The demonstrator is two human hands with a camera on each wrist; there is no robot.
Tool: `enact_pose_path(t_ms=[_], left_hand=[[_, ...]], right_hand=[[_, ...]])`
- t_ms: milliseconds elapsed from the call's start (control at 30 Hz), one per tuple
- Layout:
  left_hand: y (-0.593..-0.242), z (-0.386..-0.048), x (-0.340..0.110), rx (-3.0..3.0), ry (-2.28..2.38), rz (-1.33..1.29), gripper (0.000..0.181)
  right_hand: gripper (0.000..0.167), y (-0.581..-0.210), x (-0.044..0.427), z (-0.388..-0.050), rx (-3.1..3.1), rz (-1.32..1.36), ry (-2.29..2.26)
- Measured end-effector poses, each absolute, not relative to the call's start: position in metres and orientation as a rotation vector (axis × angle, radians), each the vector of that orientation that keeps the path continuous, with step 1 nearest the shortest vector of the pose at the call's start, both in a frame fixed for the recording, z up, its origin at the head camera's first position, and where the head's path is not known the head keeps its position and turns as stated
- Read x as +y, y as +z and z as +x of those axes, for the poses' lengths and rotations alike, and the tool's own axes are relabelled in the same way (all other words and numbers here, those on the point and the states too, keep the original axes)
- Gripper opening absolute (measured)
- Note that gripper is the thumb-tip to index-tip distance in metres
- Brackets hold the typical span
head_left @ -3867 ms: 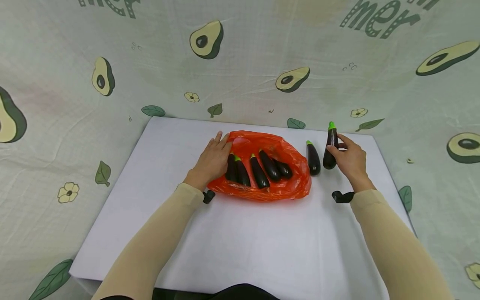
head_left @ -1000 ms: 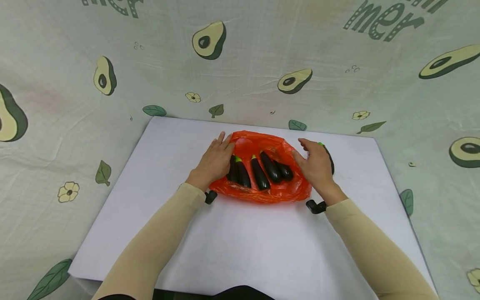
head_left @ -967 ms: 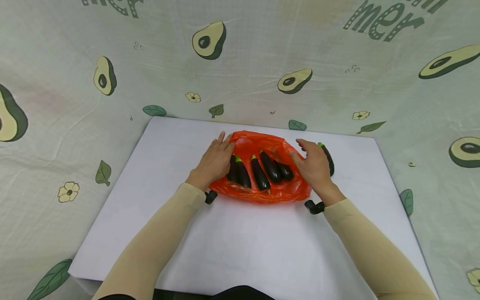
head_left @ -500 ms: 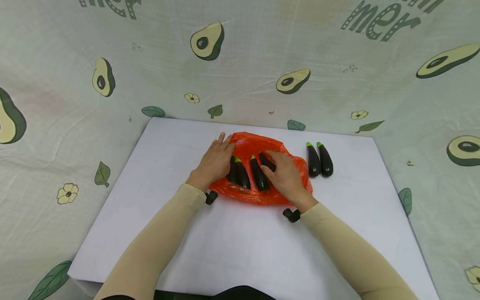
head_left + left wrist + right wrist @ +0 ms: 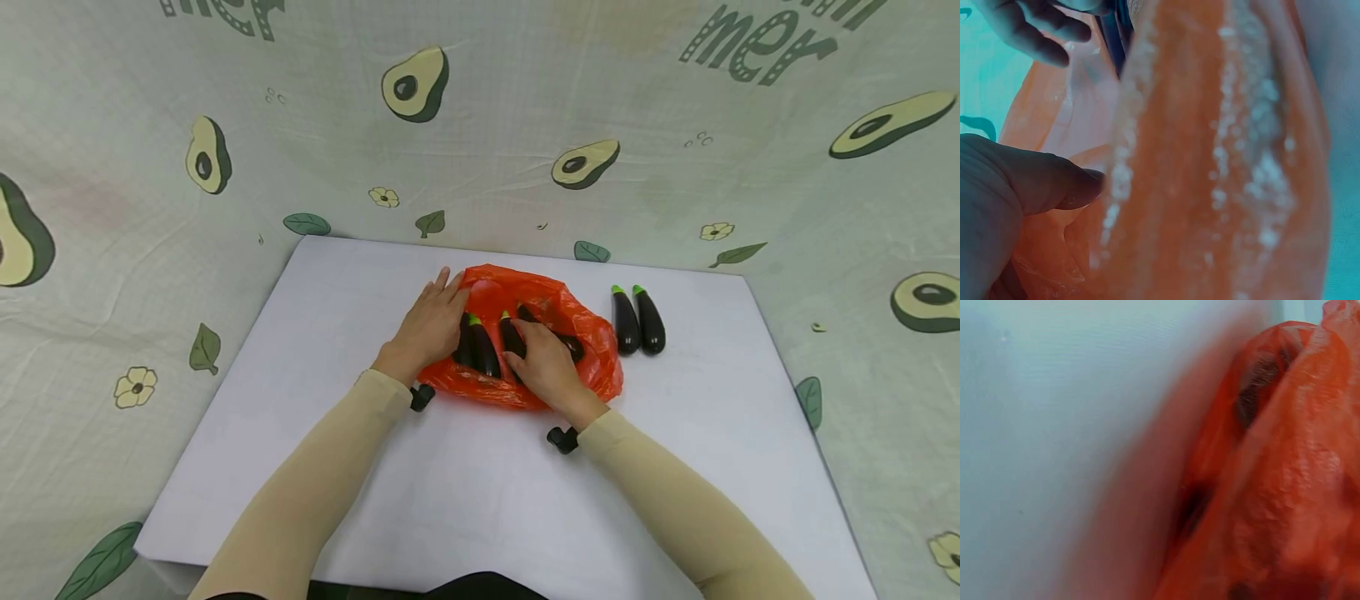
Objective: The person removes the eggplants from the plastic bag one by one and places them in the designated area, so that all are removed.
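Note:
My left hand (image 5: 431, 321) rests at the left rim of an orange-red plastic bag (image 5: 480, 392), fingers straight. In the left wrist view its thumb (image 5: 1054, 181) touches the bag film. My right hand (image 5: 547, 362) reaches into the bag, thumb and fingers spread over a dark eggplant (image 5: 512, 337) with a green cap, which looks unmoved. Left of it in the bag lies another eggplant (image 5: 483, 348), with one more beside my left hand. Further eggplants (image 5: 573, 346) are partly hidden behind my right hand. The right wrist view shows mostly the bag's outside (image 5: 1297, 506).
Right of the bag two eggplants, a nearer one (image 5: 626, 321) and an outer one (image 5: 649, 321), lie side by side on the white table (image 5: 480, 500). Behind the table hangs a pale cloth (image 5: 495, 108) printed with avocados and leaves.
My right hand has put a second eggplant down right of the bag, let go and moved left into the bag. Over the last half second it shifted further left. My left hand stays put.

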State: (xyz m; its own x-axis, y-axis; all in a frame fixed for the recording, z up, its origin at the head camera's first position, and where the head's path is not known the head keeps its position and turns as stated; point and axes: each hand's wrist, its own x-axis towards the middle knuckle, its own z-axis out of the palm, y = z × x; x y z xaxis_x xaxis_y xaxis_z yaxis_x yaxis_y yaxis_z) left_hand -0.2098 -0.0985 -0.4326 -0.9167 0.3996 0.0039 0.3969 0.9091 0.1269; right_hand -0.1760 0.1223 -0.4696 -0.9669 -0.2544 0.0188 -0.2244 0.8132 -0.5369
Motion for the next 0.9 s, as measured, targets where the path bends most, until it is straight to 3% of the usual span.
enact_pose_path(t_ms=[333,667,900], left_hand=[[-0.435,-0.209,-0.099,3.053,0.196,0.648,0.056],[-0.435,-0.208,-0.098,3.053,0.194,0.664,0.055],[-0.435,-0.208,-0.098,3.043,0.189,0.663,0.053]], right_hand=[[0.065,-0.479,0.121,-0.174,2.932,-0.509,-0.737],[0.046,-0.482,0.112,-0.176,2.956,-0.504,-0.63],[0.053,-0.481,0.11,-0.175,3.009,-0.43,-0.446]])
